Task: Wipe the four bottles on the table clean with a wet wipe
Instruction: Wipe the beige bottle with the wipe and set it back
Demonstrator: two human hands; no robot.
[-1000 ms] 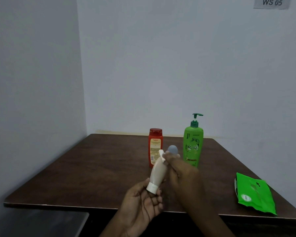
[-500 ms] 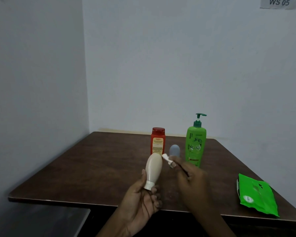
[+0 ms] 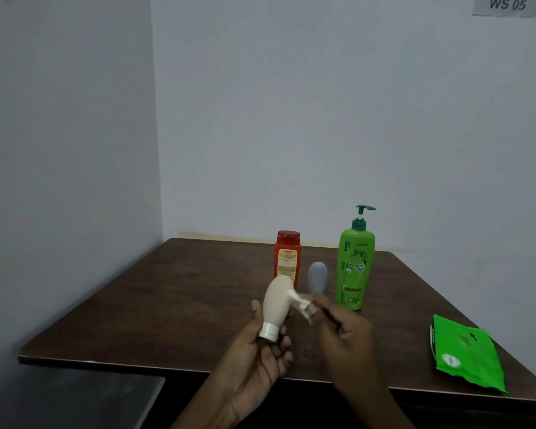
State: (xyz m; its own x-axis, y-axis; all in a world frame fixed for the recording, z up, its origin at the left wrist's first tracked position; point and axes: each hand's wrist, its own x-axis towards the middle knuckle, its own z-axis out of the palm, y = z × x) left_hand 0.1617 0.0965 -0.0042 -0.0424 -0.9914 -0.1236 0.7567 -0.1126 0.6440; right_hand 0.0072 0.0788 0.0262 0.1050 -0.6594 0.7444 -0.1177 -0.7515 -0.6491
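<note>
Fingers (image 3: 321, 305) of the right hand (image 3: 345, 334) pinch a small white wipe (image 3: 303, 304) onto the cream bottle (image 3: 277, 300). The left hand (image 3: 259, 359) grips it near the cap, above the bench (image 3: 167, 305). Wiping this one is underway. Next, I think: turn it and rub the other side.

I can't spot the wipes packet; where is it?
Head view: the green wipes packet lies at the near right corner of the table, right of the right hand.
</note>
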